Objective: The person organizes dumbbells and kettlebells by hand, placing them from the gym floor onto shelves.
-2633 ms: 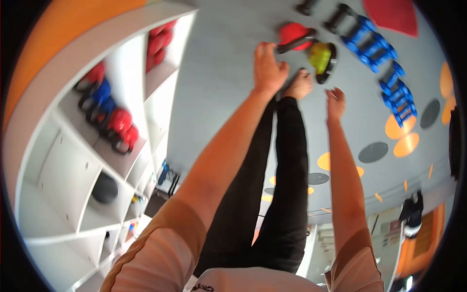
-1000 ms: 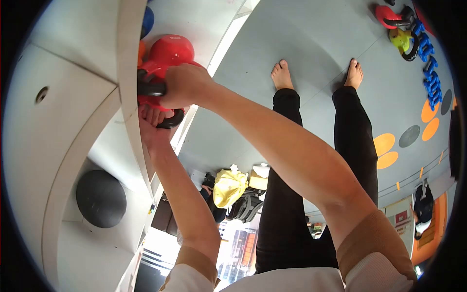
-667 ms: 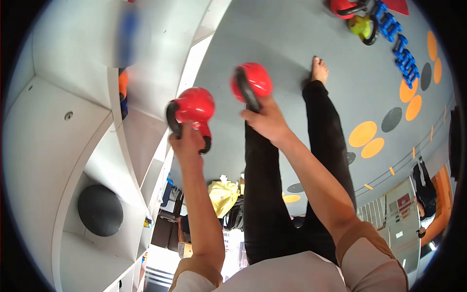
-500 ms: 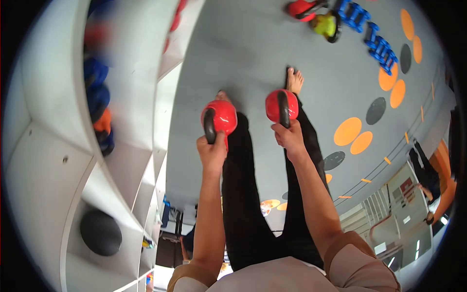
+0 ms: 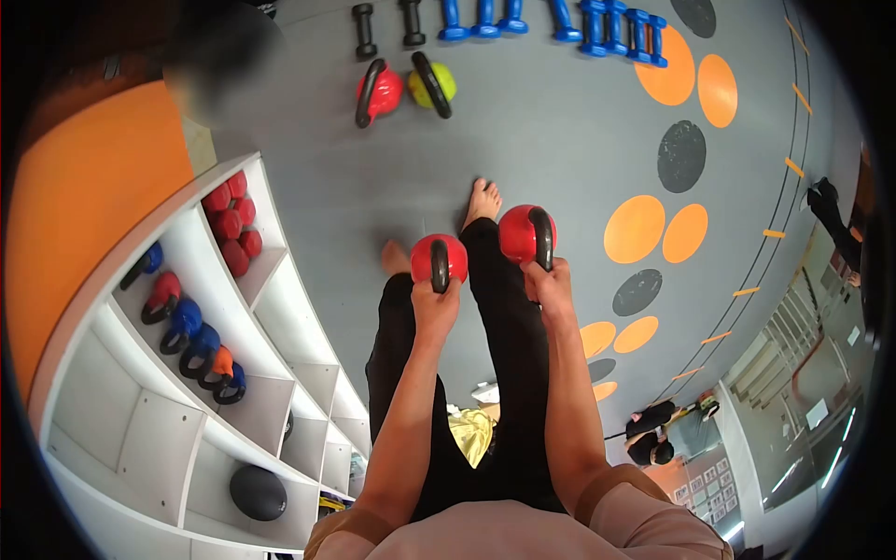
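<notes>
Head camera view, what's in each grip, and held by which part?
The left grip holds one red kettlebell by its black handle; the right grip holds a second red kettlebell, also by its black handle.

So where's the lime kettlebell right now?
Near the top of the head view, the lime kettlebell is on the floor, just right of a red kettlebell, below a black dumbbell.
</notes>
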